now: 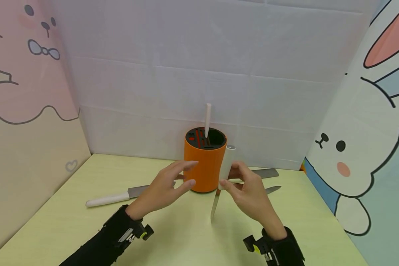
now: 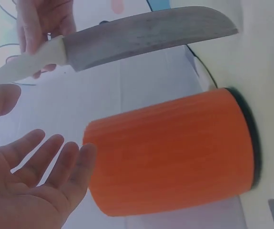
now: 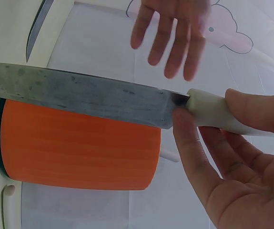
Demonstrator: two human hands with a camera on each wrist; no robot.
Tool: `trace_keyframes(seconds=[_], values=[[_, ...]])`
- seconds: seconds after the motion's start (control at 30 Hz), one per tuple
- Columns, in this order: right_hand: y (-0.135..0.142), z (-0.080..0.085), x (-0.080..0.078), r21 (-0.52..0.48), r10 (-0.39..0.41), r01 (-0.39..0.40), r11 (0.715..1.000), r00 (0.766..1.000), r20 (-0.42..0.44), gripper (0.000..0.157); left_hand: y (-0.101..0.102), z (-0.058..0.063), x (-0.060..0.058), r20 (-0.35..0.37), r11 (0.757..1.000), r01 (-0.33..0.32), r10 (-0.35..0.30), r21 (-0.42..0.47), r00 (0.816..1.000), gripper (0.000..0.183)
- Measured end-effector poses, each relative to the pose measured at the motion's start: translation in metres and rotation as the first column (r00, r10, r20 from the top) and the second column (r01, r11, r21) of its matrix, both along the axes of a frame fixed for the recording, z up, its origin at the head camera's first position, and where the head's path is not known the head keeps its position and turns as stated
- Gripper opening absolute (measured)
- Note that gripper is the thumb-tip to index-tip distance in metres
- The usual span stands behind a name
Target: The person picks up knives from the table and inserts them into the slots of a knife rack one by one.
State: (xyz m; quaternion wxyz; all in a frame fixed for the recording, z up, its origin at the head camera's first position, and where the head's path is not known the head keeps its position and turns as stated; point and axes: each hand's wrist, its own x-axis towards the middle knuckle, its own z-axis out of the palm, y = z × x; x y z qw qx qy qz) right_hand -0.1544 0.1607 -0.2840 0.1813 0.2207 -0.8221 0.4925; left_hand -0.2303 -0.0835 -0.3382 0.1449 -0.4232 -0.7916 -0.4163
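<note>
My right hand (image 1: 247, 190) grips a kitchen knife (image 1: 226, 168) by its white handle, thumb on one side and fingers on the other. The handle points up and the broad blade hangs down, in front of the right side of an orange knife block (image 1: 203, 166). In the right wrist view, the index fingertip lies at the blade's heel. My left hand (image 1: 166, 188) holds nothing; its fingers are spread and extend toward the block, thumb apart. Another white-handled knife (image 1: 207, 120) stands upright in a slot of the block's black top.
On the left of the pale yellow table (image 1: 173, 240) lies a white-handled knife (image 1: 109, 200), its blade partly behind my left hand. Beyond my right hand lie a broad blade (image 1: 266, 173) and a narrower blade (image 1: 272, 189). A white sheet (image 1: 199, 74) hangs behind the block.
</note>
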Motion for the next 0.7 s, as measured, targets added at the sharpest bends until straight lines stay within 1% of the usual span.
trace_keyframes(seconds=[0.1, 0.27, 0.47, 0.7], values=[[0.001, -0.001, 0.000, 0.001, 0.004, -0.004, 1.000, 1.000, 0.002, 0.033, 0.014, 0.014, 0.000, -0.026, 0.999, 0.024, -0.023, 0.030, 0.999, 0.047], [0.002, -0.002, -0.002, -0.013, 0.022, -0.022, 1.000, 1.000, -0.002, 0.033, 0.034, 0.032, 0.000, -0.030, 0.995, 0.065, -0.063, 0.072, 0.998, 0.045], [0.003, -0.003, -0.002, -0.020, 0.038, -0.038, 0.999, 0.999, -0.011, 0.033, 0.053, 0.046, 0.001, -0.030, 0.991, 0.068, -0.065, 0.114, 0.997, 0.044], [0.002, -0.003, -0.002, -0.032, 0.050, -0.051, 0.998, 0.999, -0.018, 0.033, 0.067, 0.060, 0.004, -0.030, 0.983, 0.082, -0.078, 0.162, 0.996, 0.042]])
